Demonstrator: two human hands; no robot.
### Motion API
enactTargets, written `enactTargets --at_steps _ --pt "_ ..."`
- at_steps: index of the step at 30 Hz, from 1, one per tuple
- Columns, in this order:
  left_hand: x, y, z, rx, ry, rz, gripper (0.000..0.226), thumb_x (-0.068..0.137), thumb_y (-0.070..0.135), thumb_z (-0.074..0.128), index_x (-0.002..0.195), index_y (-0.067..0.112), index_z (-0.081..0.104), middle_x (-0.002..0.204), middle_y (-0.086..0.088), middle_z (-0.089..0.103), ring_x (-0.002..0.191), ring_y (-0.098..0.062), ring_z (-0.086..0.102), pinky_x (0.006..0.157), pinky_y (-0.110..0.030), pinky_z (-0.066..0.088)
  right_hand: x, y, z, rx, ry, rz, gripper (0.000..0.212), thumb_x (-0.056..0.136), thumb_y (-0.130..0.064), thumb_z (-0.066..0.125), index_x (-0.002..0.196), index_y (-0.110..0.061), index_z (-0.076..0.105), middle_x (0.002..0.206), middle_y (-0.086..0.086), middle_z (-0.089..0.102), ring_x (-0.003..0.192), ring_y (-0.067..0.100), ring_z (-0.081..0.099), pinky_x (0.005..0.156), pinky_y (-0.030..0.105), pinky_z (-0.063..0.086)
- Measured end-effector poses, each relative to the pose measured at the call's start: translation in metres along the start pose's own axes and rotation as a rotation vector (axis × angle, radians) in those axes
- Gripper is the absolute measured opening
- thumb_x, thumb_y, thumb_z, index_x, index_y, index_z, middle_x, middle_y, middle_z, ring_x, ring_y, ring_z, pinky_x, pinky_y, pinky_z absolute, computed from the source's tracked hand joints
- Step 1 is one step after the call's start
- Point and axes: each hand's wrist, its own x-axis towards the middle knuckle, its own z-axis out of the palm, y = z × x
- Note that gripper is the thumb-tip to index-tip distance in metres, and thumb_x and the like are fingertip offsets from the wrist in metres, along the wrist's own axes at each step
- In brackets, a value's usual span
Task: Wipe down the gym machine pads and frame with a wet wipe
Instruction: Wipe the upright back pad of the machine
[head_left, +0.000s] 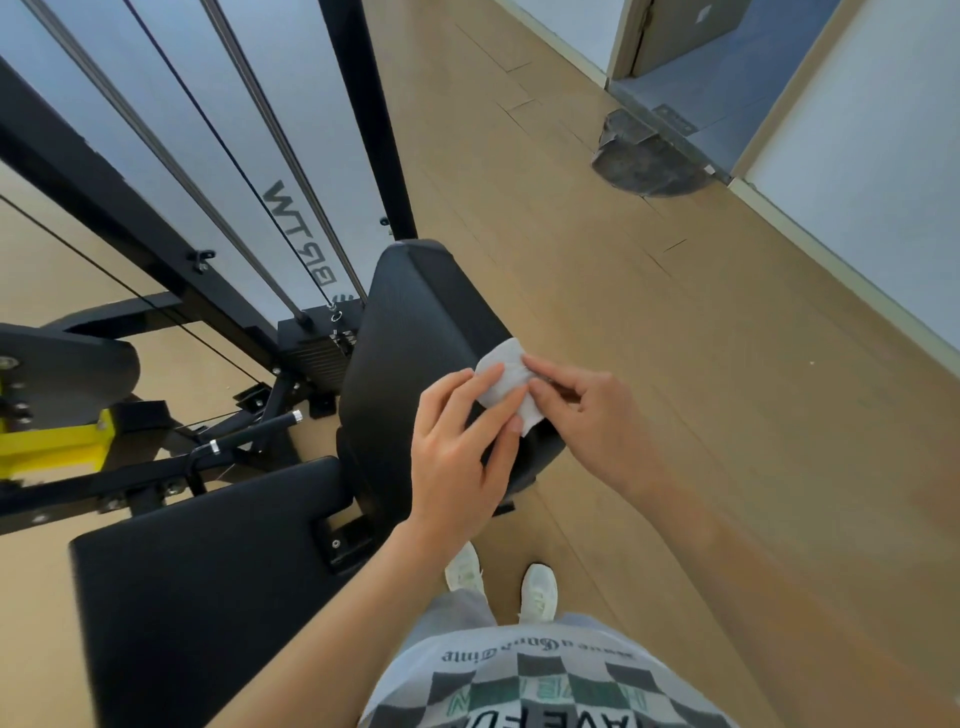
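Black steel everywhere on the left side: the frame upright (363, 114) runs up past a pale shield panel (304, 234) with dark lettering, two silvery guide rods (270, 135) and a thin cable (208, 119) drop towards the weight stack (317, 353) at the bottom. Lower left, a yellow bracket (52, 447) sits on the base, and a dark handle bar (254, 431) with chrome ends pokes out just beside the stack. Light wooden floor (675, 322) fills the right half, with a grey mat (649, 161) lying at a doorway well away. Straight down, two white shoes (537, 592) and a checked shirt (545, 686). Nothing sits between the hands and the padding. Now the pads: the back pad (415, 332) is black and finely textured with rounded corners, standing tilted; the seat pad (208, 587) lies flat in front of it, matte black too. And the wet wipe (506, 382) is white, crumpled and partly folded, held between both hands at the right edge of the back pad; whether it touches the pad, I cannot tell. Left hand (462, 452) lays nearly straight fingers across the wipe, thumb out of sight. Right hand (587, 410) has its fingers curled, thumb and forefinger pinching the wipe's far side.
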Motion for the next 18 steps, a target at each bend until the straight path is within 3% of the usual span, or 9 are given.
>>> enactTargets --at_steps 3,5,9,12,18 --pt "-0.018 0.015 0.0 0.048 0.036 -0.007 0.021 0.093 0.009 0.073 0.114 0.008 0.078 0.126 -0.011 0.069 0.106 -0.029 0.056 0.097 -0.029 0.044 -0.022 0.012 0.0 0.043 0.069 -0.018 0.034 0.098 -0.021 0.066 0.132 -0.022 0.067 0.104 -0.023 0.069 0.099 0.004 0.069 0.089 0.02 0.053" --pt "-0.027 0.025 0.0 0.036 0.04 -0.017 0.02 0.093 0.006 0.072 0.112 0.005 0.078 0.121 -0.011 0.07 0.095 -0.026 0.058 0.091 -0.025 0.044 -0.034 0.019 0.001 0.035 0.105 -0.047 0.035 0.097 -0.021 0.068 0.133 -0.022 0.067 0.107 -0.024 0.067 0.1 0.0 0.067 0.089 0.014 0.051" --pt "-0.039 0.042 0.002 -0.02 0.075 -0.074 0.018 0.089 0.011 0.078 0.105 0.002 0.079 0.114 -0.013 0.071 0.09 -0.024 0.064 0.087 -0.028 0.052 -0.05 0.033 0.007 -0.036 0.193 -0.132 0.039 0.093 -0.023 0.071 0.132 -0.018 0.068 0.118 -0.004 0.073 0.103 0.013 0.067 0.091 0.024 0.051" --pt "-0.041 0.047 0.002 -0.066 0.106 -0.134 0.028 0.087 0.023 0.082 0.106 0.002 0.078 0.109 -0.011 0.072 0.095 -0.023 0.066 0.087 -0.028 0.053 -0.059 0.038 0.012 -0.048 0.25 -0.149 0.038 0.092 -0.029 0.068 0.127 -0.016 0.071 0.127 -0.002 0.069 0.107 0.015 0.067 0.087 0.024 0.053" --pt "-0.038 0.04 0.005 -0.076 0.106 -0.154 0.025 0.088 0.012 0.082 0.11 0.002 0.076 0.105 -0.01 0.069 0.097 -0.019 0.063 0.082 -0.032 0.055 -0.071 0.037 0.028 0.116 0.361 -0.057 0.023 0.092 -0.013 0.073 0.115 -0.015 0.073 0.11 -0.005 0.071 0.087 0.004 0.069 0.075 0.017 0.056"
